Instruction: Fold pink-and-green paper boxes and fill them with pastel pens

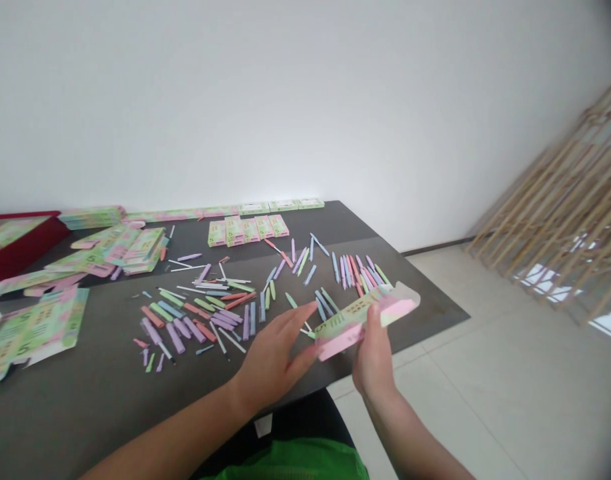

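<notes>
On the left of the bench point(85, 400) lie flat cartons point(45, 327); then scattered pen parts point(175, 338), small boxes point(249, 231) behind them; next the left hand point(268, 357), open, thumb and fingers parted at one end of a pink-and-green carton point(353, 317), raised above the bench's edge, gripped by the right hand point(376, 353), thumb on top

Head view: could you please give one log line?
right hand: holding pink-green cardboard box | left hand: at box's end | pastel pens: on dark table

White wall point(305, 100) noted at 12 o'clock, evenly lit; tilted slatted frame point(570, 200) at 3; pale tiled floor point(475, 373) at 4; dark table point(85, 387) at 8.
</notes>
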Tool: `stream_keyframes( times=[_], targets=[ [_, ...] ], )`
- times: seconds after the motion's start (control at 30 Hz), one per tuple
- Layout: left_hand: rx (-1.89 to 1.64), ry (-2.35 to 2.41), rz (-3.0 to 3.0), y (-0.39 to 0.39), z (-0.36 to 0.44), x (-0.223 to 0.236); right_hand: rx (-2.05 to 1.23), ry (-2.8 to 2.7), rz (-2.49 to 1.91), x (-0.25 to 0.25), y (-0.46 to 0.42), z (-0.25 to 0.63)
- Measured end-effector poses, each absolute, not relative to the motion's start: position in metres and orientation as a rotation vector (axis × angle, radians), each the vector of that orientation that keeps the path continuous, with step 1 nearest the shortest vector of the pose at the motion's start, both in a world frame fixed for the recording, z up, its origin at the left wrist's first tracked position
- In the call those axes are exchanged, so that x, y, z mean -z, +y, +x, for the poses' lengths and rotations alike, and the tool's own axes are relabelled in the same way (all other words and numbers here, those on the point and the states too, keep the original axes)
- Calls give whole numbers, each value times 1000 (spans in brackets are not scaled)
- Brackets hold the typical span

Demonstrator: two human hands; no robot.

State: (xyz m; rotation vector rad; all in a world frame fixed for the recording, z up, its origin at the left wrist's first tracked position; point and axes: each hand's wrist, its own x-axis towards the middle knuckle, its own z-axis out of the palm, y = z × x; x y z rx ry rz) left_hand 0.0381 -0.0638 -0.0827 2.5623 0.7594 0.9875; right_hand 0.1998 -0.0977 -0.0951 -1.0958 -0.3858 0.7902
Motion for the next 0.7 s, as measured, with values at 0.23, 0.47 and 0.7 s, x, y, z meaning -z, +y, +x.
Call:
stream_keyframes(
  times=[0.23, 0.47, 0.7],
  targets=[
    [-767, 665, 2176, -61, 64, 79, -894, -1066, -1264, 93, -118, 204],
    [-1107, 889, 1330, -18, 25, 112, -233, -1491, -2059, 88, -38, 302],
    [-1086, 925, 1307, -21, 22, 120, -267, -1736, -2452, 105, 61, 307]
  ],
)
